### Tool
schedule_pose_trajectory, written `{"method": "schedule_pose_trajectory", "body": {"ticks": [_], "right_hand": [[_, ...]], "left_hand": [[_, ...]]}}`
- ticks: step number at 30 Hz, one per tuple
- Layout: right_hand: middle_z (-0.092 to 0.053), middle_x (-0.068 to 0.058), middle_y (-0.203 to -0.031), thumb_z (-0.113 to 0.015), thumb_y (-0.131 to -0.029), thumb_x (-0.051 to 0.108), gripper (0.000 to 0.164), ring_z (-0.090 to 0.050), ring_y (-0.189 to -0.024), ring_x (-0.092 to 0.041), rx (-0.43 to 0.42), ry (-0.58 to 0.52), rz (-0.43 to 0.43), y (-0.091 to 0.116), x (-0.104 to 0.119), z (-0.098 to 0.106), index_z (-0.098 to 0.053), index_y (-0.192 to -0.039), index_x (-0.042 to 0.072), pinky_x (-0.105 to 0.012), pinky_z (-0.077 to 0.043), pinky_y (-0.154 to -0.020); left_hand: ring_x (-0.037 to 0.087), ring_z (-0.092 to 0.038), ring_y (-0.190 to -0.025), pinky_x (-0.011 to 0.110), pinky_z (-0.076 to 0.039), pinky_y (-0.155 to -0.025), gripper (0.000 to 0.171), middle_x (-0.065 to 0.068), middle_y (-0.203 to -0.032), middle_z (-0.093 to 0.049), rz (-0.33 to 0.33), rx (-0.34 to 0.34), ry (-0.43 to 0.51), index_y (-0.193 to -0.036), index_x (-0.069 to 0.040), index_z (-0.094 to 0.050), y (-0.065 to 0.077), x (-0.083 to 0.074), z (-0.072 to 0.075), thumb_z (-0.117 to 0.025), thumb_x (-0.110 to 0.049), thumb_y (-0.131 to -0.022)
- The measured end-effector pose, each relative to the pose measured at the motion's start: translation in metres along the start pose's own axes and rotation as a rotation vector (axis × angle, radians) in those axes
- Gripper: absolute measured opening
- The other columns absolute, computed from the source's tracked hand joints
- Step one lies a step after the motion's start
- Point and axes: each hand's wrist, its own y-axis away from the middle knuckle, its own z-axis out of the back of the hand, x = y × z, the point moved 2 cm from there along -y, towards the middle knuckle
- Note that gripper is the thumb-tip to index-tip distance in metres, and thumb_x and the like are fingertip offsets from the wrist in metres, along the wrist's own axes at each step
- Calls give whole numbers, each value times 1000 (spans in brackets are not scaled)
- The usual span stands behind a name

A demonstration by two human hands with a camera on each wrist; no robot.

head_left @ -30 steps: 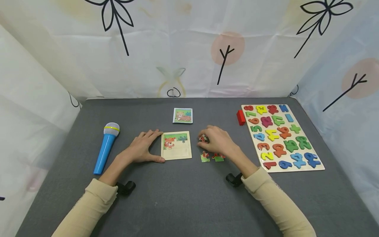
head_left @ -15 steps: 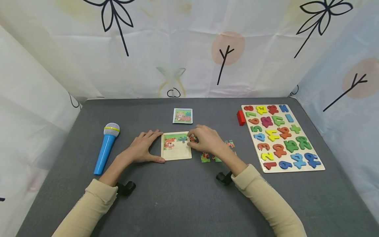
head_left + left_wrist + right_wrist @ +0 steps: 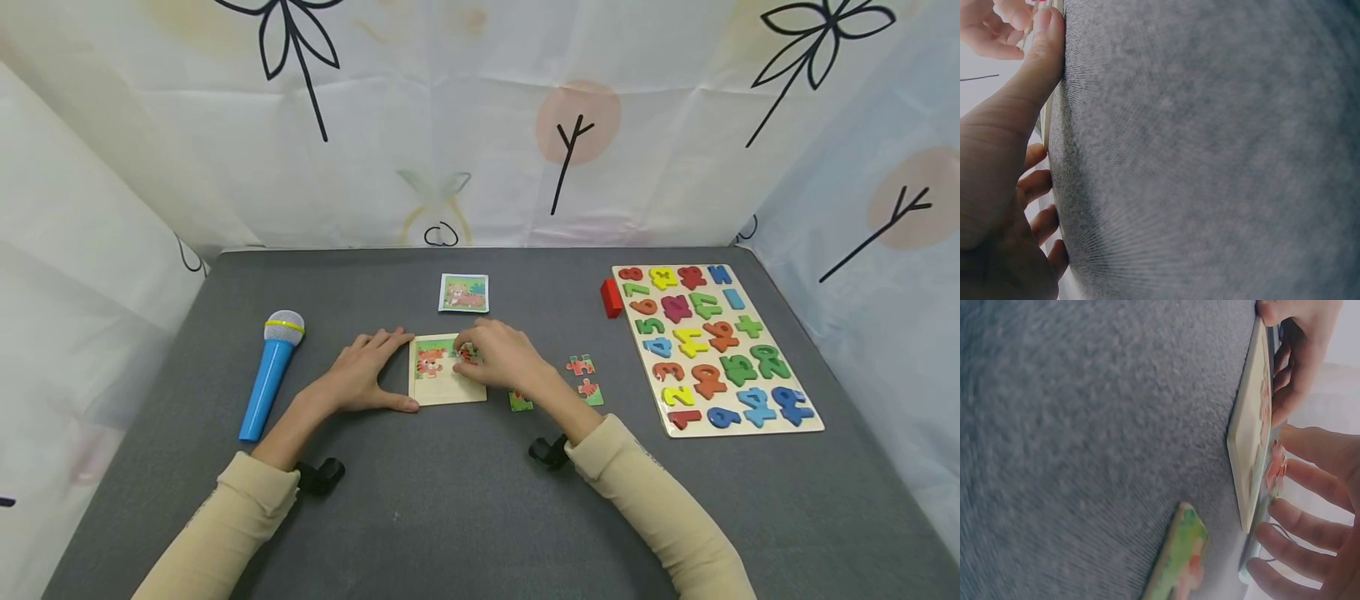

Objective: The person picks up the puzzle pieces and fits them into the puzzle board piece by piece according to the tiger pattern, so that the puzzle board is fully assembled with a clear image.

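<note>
A square wooden puzzle board point(image 3: 450, 392) lies on the grey table, with pieces showing a tiger's face point(image 3: 429, 363) fitted along its upper left. My left hand point(image 3: 360, 372) rests at the board's left side, fingers spread, thumb by the lower corner and index finger by the upper one. Over the board's right half, my right hand point(image 3: 501, 357) pinches a jigsaw piece point(image 3: 1277, 465) with red and green on it between thumb and fingers. In the right wrist view the piece is tilted above the board's surface; its far part is hidden by the fingers.
Loose jigsaw pieces lie right of the board, one upper piece point(image 3: 581, 365), one lower point(image 3: 591, 392) and one partly hidden point(image 3: 520, 402). A picture card point(image 3: 463, 293) sits behind. A toy microphone point(image 3: 272, 375) is left; a number board point(image 3: 716, 350) and red block point(image 3: 611, 298) are right.
My right hand has carried the jigsaw piece leftward from beside the loose pieces to over the board. Loose pieces at the right have come into view. My left hand has stayed put.
</note>
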Motion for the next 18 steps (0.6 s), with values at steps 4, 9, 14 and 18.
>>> {"method": "schedule_pose_trajectory", "body": {"ticks": [4, 9, 14, 18], "right_hand": [[-69, -4, -108, -76, -93, 33, 28, -56, -85, -16, 17, 5, -1, 0, 0, -3, -76, -116, 17, -33, -48, -67], [-69, -4, -107, -75, -94, 32, 28, -54, -84, -16, 32, 9, -2, 1, -2, -4, -76, -117, 17, -33, -46, -67], [-70, -5, -110, -75, -94, 33, 28, -59, -89, -18, -13, -17, -4, 1, -5, 3, -76, -117, 17, -36, -50, -70], [-70, -6, -112, -75, -94, 32, 30, -63, -93, -20, -61, -36, -22, 2, -9, 9, -75, -119, 16, -37, -53, -71]], "left_hand": [[49, -41, -137, 70, -37, -105, 112, 22, -164, -35, 2, -1, -7, -160, -14, -34, 0, 0, 0, -83, -66, -73], [49, -42, -136, 70, -37, -104, 112, 22, -163, -36, 2, -4, -12, -159, -13, -34, 1, 1, 1, -84, -65, -73], [50, -41, -137, 71, -36, -105, 112, 22, -163, -35, 9, 2, -11, -160, -13, -34, 1, 1, 1, -84, -64, -74], [50, -40, -138, 72, -36, -106, 112, 23, -164, -34, 11, 6, -10, -160, -13, -34, 1, 0, 1, -84, -65, -74]]}}
